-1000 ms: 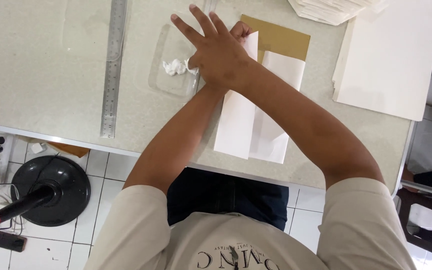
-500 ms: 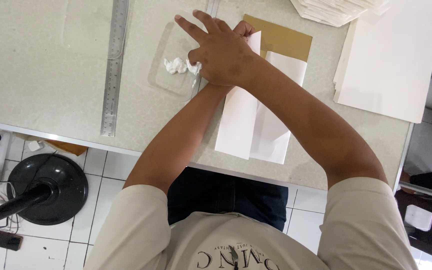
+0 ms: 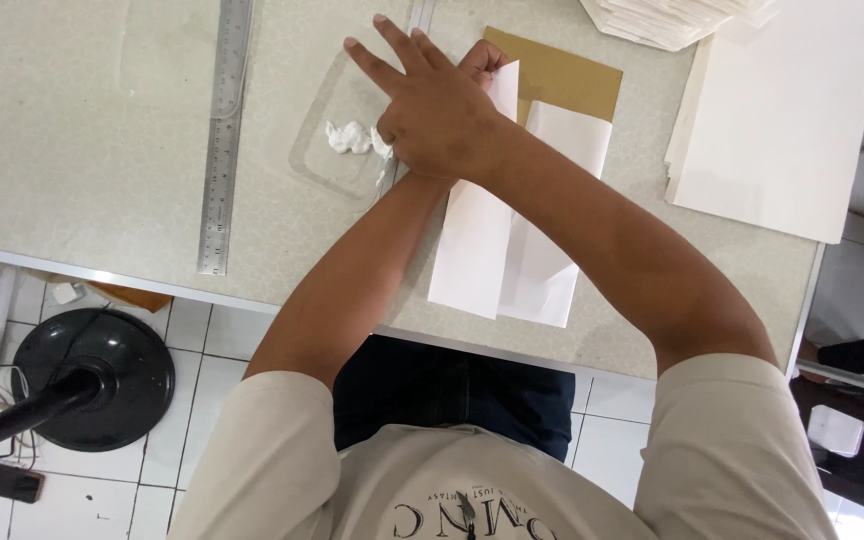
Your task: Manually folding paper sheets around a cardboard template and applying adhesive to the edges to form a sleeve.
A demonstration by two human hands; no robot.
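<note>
- The folded white paper (image 3: 497, 235) lies flat on the speckled table (image 3: 72, 150), partly over a brown card sheet (image 3: 562, 70). You can judge it light, thin and limp — it will crease wherever you press and slide easily on the smooth top.
- Its long axis runs from the near table edge away from you, tilted slightly to the right at the far end; the near end sits just short of the table edge.
- Take hold at a long edge or a near corner, pinching lightly; a flat palm will steady it better than a grip.
- Your right hand (image 3: 432, 110) crosses over, fingers spread and flat, pressing at the paper's far left corner.
- Your left hand (image 3: 482, 58) is mostly hidden beneath it — only fingertips show at the paper's top edge; whether they pinch anything, you cannot tell.
- Just left of the hands sits a clear plastic tray (image 3: 337, 150) with a dab of white paste (image 3: 350, 137).
- Further left lies a steel ruler (image 3: 224, 140); a stack of white sheets (image 3: 782, 120) rests well to the right.
</note>
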